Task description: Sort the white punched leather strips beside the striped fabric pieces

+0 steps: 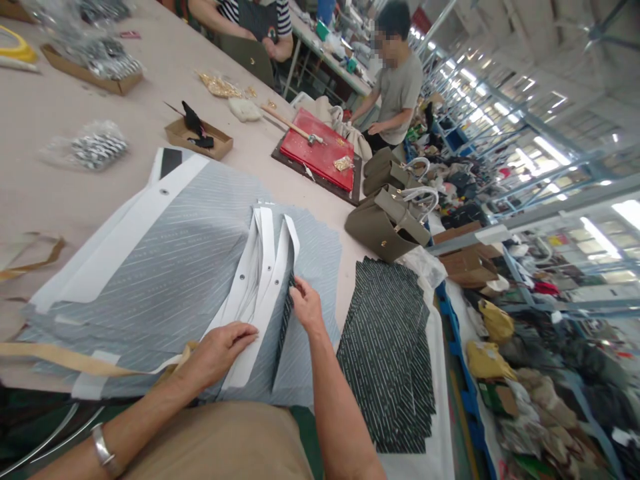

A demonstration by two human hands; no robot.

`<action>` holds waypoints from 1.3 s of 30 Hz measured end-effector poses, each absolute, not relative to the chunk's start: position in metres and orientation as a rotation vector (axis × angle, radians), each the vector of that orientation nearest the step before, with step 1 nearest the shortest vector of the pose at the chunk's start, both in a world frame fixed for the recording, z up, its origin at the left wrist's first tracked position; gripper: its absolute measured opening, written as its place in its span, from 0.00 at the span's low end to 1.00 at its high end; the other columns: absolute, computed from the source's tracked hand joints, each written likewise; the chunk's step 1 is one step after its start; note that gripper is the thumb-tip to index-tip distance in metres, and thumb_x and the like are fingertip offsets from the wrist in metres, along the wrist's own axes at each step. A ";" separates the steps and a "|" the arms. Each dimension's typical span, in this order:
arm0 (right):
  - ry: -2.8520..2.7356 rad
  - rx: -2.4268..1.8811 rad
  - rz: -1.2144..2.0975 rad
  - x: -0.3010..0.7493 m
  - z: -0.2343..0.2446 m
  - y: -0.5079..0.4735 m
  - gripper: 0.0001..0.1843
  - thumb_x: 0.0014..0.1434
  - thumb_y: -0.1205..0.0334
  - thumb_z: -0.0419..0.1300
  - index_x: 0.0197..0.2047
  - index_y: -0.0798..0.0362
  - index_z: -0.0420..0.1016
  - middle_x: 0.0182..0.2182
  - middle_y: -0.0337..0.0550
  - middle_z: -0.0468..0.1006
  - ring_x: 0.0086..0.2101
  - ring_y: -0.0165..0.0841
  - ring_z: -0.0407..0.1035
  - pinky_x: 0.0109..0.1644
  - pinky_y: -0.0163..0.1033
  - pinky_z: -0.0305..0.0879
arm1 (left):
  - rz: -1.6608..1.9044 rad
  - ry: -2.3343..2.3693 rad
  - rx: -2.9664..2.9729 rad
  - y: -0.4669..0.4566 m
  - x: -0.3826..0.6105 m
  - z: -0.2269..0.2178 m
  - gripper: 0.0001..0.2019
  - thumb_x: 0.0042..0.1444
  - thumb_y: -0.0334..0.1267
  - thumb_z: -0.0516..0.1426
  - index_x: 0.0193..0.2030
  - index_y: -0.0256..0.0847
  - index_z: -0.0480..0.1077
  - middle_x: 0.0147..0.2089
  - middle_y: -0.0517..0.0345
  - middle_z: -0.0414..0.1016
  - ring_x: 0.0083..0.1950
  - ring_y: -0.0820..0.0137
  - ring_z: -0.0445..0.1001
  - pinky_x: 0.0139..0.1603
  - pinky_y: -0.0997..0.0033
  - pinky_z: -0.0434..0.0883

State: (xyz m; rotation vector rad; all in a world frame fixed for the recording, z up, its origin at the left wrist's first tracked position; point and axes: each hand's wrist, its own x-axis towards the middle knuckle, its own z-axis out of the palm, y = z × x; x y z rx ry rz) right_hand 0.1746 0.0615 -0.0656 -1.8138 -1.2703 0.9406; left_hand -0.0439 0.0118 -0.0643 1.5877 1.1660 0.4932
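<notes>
In front of me lies a stack of grey-blue fabric panels (200,227) with fine diagonal lines and white edge strips, each strip bearing a small metal snap. My left hand (223,347) has its fingers and thumb closed at a white strip (267,303) near the middle of the stack. Just to the right, my right hand (306,305) pinches the raised edge of a fabric panel (295,360), whose dark striped face shows in the fold. Farther right is a pile of dark striped fabric panels (387,347).
Olive handbags (387,223) stand at the table's right edge. Behind the stack are a red slab (320,150) with a hammer (300,130), a cardboard tray (200,140) and bagged metal parts (100,147). Two people (395,80) work beyond. A tan strap (75,360) lies left.
</notes>
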 end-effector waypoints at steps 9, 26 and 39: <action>-0.968 -2.059 0.528 0.344 -0.033 -0.010 0.26 0.51 0.52 0.57 0.47 0.59 0.79 0.43 0.51 0.82 0.46 0.42 0.75 0.55 0.46 0.67 | 0.581 1.187 1.709 0.007 -0.040 -0.044 0.17 0.61 0.53 0.53 0.31 0.44 0.74 0.25 0.65 0.74 0.27 0.72 0.71 0.30 0.76 0.66; -1.998 -1.410 0.675 0.181 0.037 -0.035 0.11 0.63 0.64 0.59 0.48 0.50 0.76 0.40 0.45 0.80 0.41 0.34 0.73 0.48 0.39 0.69 | 0.811 0.874 2.119 0.005 -0.028 -0.018 0.17 0.68 0.46 0.51 0.29 0.42 0.66 0.30 0.62 0.68 0.31 0.72 0.69 0.33 0.74 0.65; -1.716 -1.621 0.767 0.143 -0.006 0.000 0.07 0.58 0.65 0.56 0.31 0.51 0.75 0.26 0.39 0.74 0.28 0.31 0.69 0.36 0.37 0.67 | 0.834 1.065 1.962 0.005 -0.037 -0.020 0.14 0.68 0.43 0.49 0.37 0.43 0.73 0.33 0.59 0.75 0.35 0.71 0.75 0.37 0.74 0.68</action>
